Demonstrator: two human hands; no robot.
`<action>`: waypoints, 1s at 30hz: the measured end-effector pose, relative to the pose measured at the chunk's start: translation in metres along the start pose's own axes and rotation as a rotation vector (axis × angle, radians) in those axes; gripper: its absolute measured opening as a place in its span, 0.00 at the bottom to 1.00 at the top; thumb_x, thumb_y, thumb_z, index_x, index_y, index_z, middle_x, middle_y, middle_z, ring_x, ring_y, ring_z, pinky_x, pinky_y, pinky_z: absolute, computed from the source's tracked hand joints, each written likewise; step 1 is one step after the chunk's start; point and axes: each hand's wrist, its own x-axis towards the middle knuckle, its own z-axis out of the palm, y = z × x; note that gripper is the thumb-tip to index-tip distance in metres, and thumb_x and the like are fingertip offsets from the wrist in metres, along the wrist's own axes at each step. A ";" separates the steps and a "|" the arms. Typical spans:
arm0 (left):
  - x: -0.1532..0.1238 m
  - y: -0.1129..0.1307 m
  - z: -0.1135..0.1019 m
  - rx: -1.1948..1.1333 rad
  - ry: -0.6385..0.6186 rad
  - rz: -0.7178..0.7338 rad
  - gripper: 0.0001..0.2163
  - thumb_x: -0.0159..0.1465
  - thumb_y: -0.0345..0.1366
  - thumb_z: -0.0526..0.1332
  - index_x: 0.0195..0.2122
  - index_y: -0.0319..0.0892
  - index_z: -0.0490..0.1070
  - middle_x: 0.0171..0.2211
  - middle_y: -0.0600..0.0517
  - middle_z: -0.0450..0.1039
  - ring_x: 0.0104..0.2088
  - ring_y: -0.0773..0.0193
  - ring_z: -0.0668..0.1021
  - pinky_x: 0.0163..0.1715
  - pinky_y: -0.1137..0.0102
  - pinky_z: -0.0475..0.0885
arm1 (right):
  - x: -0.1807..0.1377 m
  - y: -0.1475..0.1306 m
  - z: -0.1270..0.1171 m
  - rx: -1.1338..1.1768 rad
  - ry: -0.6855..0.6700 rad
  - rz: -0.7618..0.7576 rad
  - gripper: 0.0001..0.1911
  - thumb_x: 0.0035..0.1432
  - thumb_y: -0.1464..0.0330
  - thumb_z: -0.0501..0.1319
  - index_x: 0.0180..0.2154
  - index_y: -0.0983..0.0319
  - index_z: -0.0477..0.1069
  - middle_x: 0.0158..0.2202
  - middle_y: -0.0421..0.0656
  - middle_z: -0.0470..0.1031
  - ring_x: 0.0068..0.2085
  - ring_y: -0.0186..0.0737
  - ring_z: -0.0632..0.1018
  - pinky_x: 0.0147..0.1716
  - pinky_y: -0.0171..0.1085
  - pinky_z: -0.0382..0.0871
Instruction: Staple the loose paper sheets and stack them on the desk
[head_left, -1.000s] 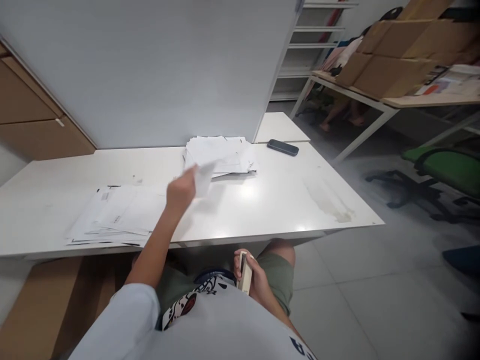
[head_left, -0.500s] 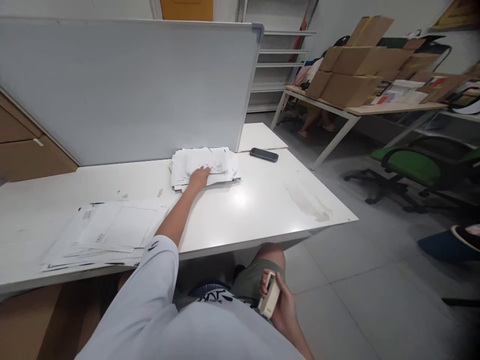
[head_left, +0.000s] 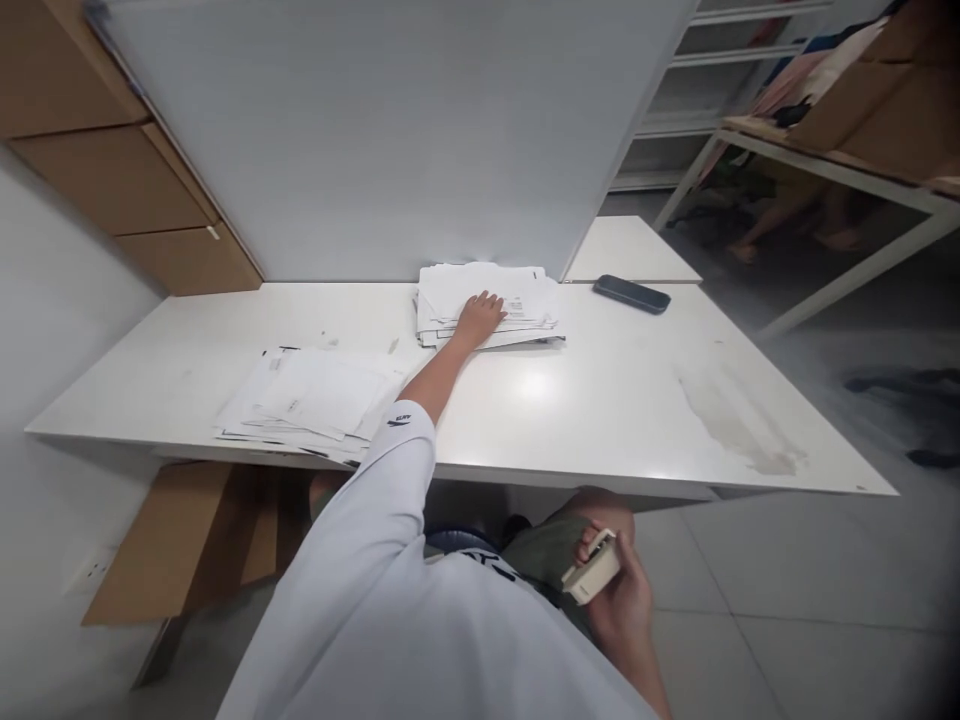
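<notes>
My left hand [head_left: 481, 318] lies flat, fingers spread, on top of a stack of white papers or mailing envelopes [head_left: 454, 285] beside the foot of the whiteboard. Printed marks show on the top piece near my fingertips. Low in front of my body, above my lap, my right hand [head_left: 626, 590] is wrapped round a small cream-coloured boxy handheld device [head_left: 595, 573]. Its exact kind is unclear. A second, looser pile of white papers or envelopes [head_left: 322, 395] is spread to the left of my left forearm, near the table's front edge.
A black phone [head_left: 631, 294] lies on the white table [head_left: 585, 400] right of the stack. Behind stands a large whiteboard [head_left: 420, 130], with cardboard boxes [head_left: 120, 180] at left. An opened carton [head_left: 161, 550] is under the table. Another person's legs show beneath the far table [head_left: 817, 160].
The view has turned left and down, so everything appears shifted right. My left hand now lies flatter on the stack, fingers spread. The cream device stays in my right hand, tilted differently.
</notes>
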 end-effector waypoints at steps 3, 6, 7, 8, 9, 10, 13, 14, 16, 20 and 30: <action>-0.029 0.013 -0.010 -0.026 0.059 0.025 0.20 0.73 0.37 0.45 0.61 0.36 0.63 0.64 0.42 0.62 0.68 0.53 0.58 0.66 0.52 0.55 | -0.004 -0.003 -0.005 -0.005 0.018 -0.033 0.20 0.41 0.54 0.71 0.33 0.60 0.75 0.25 0.36 0.69 0.23 0.30 0.68 0.19 0.30 0.66; -0.091 0.026 -0.026 -0.042 0.097 0.101 0.21 0.73 0.41 0.44 0.63 0.39 0.62 0.65 0.45 0.61 0.69 0.53 0.54 0.66 0.49 0.54 | -0.006 -0.005 -0.015 -0.058 0.017 -0.029 0.18 0.43 0.55 0.70 0.31 0.60 0.74 0.26 0.36 0.67 0.23 0.31 0.68 0.19 0.31 0.66; -0.116 0.029 -0.033 -0.037 0.067 0.133 0.21 0.73 0.42 0.45 0.62 0.40 0.62 0.64 0.45 0.62 0.69 0.53 0.54 0.66 0.49 0.54 | -0.005 -0.006 -0.017 -0.086 0.011 -0.013 0.17 0.43 0.55 0.70 0.31 0.60 0.74 0.26 0.37 0.67 0.23 0.31 0.68 0.19 0.31 0.66; -0.142 0.032 -0.039 -0.030 0.023 0.158 0.21 0.72 0.42 0.46 0.62 0.40 0.63 0.64 0.45 0.63 0.69 0.53 0.55 0.66 0.49 0.56 | -0.004 -0.008 -0.017 -0.122 -0.001 0.005 0.17 0.43 0.55 0.70 0.31 0.60 0.74 0.26 0.37 0.67 0.23 0.31 0.68 0.19 0.31 0.66; -0.167 0.035 -0.045 -0.023 -0.019 0.159 0.21 0.72 0.42 0.47 0.61 0.40 0.64 0.63 0.45 0.63 0.68 0.53 0.57 0.65 0.50 0.58 | -0.002 -0.010 -0.016 -0.164 -0.018 0.019 0.18 0.43 0.55 0.70 0.32 0.60 0.74 0.26 0.37 0.67 0.23 0.31 0.68 0.19 0.32 0.65; -0.191 0.036 -0.051 -0.018 -0.059 0.151 0.20 0.72 0.41 0.48 0.61 0.39 0.64 0.63 0.44 0.64 0.68 0.52 0.58 0.64 0.51 0.59 | 0.001 -0.012 -0.011 -0.212 -0.040 0.022 0.19 0.42 0.55 0.70 0.32 0.60 0.74 0.26 0.37 0.68 0.23 0.31 0.68 0.19 0.32 0.64; -0.252 0.030 -0.066 -0.011 -0.102 0.033 0.19 0.72 0.38 0.47 0.59 0.39 0.67 0.61 0.46 0.67 0.67 0.53 0.61 0.64 0.54 0.60 | 0.009 -0.016 0.016 -0.357 -0.172 -0.032 0.21 0.40 0.55 0.70 0.34 0.61 0.74 0.25 0.38 0.70 0.22 0.32 0.69 0.18 0.32 0.63; -0.268 0.024 -0.071 -0.002 -0.092 -0.050 0.19 0.72 0.38 0.48 0.59 0.39 0.67 0.61 0.46 0.67 0.67 0.53 0.60 0.65 0.54 0.60 | 0.011 -0.016 0.028 -0.390 -0.231 -0.054 0.20 0.41 0.55 0.70 0.34 0.60 0.74 0.25 0.38 0.70 0.22 0.33 0.69 0.18 0.33 0.63; -0.293 0.008 -0.078 0.028 -0.067 -0.285 0.22 0.70 0.42 0.51 0.62 0.38 0.63 0.63 0.43 0.63 0.68 0.50 0.57 0.65 0.50 0.58 | 0.013 -0.012 0.056 -0.425 -0.358 -0.068 0.20 0.45 0.53 0.67 0.36 0.59 0.73 0.25 0.38 0.71 0.21 0.34 0.69 0.18 0.34 0.63; -0.324 -0.015 -0.085 -0.018 -0.112 -0.489 0.28 0.68 0.45 0.54 0.65 0.32 0.56 0.66 0.37 0.57 0.67 0.49 0.59 0.66 0.51 0.56 | 0.010 0.016 0.104 -0.464 -0.602 0.054 0.18 0.51 0.53 0.63 0.38 0.58 0.72 0.23 0.36 0.69 0.18 0.31 0.66 0.15 0.32 0.59; -0.331 0.052 -0.085 -0.303 -0.152 -0.152 0.20 0.70 0.32 0.49 0.62 0.37 0.59 0.61 0.43 0.67 0.63 0.59 0.68 0.61 0.62 0.67 | -0.015 0.070 0.127 -0.636 -0.730 0.213 0.34 0.51 0.53 0.66 0.58 0.54 0.62 0.32 0.40 0.76 0.19 0.32 0.68 0.18 0.34 0.62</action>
